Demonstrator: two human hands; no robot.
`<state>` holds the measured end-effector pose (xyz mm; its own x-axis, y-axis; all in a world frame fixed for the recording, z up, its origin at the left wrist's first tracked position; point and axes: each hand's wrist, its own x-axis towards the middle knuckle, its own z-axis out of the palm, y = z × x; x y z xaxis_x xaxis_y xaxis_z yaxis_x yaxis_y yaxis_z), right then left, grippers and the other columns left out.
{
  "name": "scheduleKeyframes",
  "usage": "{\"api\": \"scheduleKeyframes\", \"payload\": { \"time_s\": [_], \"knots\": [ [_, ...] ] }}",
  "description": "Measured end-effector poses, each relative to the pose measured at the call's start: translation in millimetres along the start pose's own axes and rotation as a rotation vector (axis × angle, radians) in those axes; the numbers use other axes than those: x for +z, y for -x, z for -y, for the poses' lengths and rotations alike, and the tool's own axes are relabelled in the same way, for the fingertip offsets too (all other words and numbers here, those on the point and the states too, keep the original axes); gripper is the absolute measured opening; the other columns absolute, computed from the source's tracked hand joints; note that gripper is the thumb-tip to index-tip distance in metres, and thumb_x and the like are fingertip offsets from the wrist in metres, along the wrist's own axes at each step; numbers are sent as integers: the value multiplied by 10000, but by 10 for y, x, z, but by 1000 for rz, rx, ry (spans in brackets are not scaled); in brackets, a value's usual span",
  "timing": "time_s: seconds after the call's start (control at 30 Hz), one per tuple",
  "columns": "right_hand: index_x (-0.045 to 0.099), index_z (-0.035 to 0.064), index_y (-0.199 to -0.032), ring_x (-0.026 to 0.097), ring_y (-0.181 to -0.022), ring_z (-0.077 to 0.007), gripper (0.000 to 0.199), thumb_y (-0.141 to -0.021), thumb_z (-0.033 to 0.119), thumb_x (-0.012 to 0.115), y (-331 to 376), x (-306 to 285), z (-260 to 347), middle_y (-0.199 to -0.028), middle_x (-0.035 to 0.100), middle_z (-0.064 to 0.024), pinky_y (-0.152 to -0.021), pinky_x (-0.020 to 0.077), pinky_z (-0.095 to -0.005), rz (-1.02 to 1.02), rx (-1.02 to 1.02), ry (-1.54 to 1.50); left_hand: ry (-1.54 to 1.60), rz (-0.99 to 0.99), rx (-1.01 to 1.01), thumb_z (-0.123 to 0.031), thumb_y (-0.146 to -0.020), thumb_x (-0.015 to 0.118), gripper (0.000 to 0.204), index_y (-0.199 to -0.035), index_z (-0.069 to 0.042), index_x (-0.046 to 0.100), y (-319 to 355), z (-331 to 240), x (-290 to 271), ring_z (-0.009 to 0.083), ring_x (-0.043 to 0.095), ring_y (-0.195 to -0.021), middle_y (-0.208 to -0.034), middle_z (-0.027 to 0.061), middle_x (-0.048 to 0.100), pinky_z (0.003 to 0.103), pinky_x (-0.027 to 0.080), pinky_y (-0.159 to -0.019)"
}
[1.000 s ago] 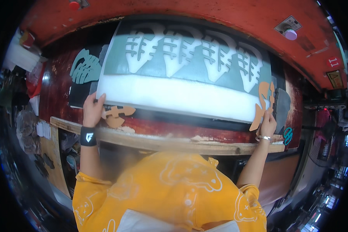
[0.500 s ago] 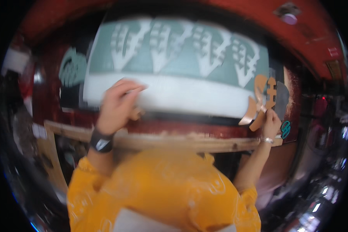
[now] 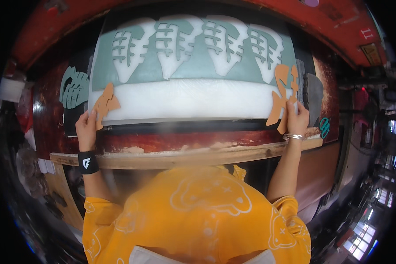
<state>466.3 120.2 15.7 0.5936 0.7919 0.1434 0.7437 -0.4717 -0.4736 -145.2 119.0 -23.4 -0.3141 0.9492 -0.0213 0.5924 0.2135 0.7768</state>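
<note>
At the left end of a white board, my left hand is closed on tan shoe-part cutouts, thumb against their lower edge. My right hand grips another group of tan cutouts at the board's right end. Those pieces are curved and notched and fan out above the fingers. Across the far part of the board lies a green sheet with several shoe-upper-shaped openings, white showing through them. Narrow green strips remain inside the openings.
Green cutouts lie left of the board, and grey pieces sit to its right. Small teal loops are near the right corner. A wooden rail runs along the near edge. Red machine panels rise beyond.
My left hand has moved left and down from over the board to its left end, where tan cutouts now show in it. My right hand keeps its hold. The view has shifted and sharpened.
</note>
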Motion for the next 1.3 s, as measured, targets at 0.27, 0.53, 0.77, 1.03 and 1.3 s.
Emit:
{"api": "scheduleKeyframes", "payload": {
  "time_s": [0.27, 0.53, 0.77, 1.03, 1.3],
  "knots": [
    [606, 0, -950, 535, -773, -85, 259, -815, 202, 695, -272, -362, -43, -890, 615, -39, -715, 441, -220, 9, 77, -830, 777, -36, -222, -293, -957, 462, 339, -1107, -4, 559, 289, -432, -309, 52, 491, -634, -873, 14, 617, 192, 394, -556],
    [594, -16, -1094, 575, -962, -148, 376, -819, 229, 673, -412, -642, 223, -999, 634, -73, -827, 452, -276, 66, 117, -735, 1641, 491, 226, -365, -962, 402, 446, -1282, -60, 462, 470, -542, 94, 83, 481, -655, -1219, 57, 554, 307, 452, -869],
    [551, 135, -1231, 432, -1232, -303, 520, -757, 319, 663, 133, -642, 637, -1272, 501, -181, -1007, 332, -380, -4, -777, 182, 1702, 541, 157, -395, -937, 438, 562, -1271, 57, 421, 435, -435, -60, 305, 505, -1156, -1238, 196, 526, 467, 308, -1061],
    [656, 40, -1013, 584, -1035, -326, 273, -743, 54, 617, 1012, -1147, 849, -1022, 637, -170, -893, 441, -375, 207, -943, -173, 1522, 384, 143, -457, -928, 427, 575, -1242, 22, 462, 390, -360, -98, 250, 527, -1067, -1184, 145, 552, 363, 380, -955],
    [605, -24, -890, 572, -792, -142, 301, -854, 273, 574, 707, -541, 914, -827, 617, -65, -737, 452, -262, 1450, -478, -676, 1528, 642, 289, -474, -914, 443, 649, -1266, 69, 396, 339, -350, -130, 281, 527, -1092, -1219, 191, 524, 377, 398, -961]
  ]
}}
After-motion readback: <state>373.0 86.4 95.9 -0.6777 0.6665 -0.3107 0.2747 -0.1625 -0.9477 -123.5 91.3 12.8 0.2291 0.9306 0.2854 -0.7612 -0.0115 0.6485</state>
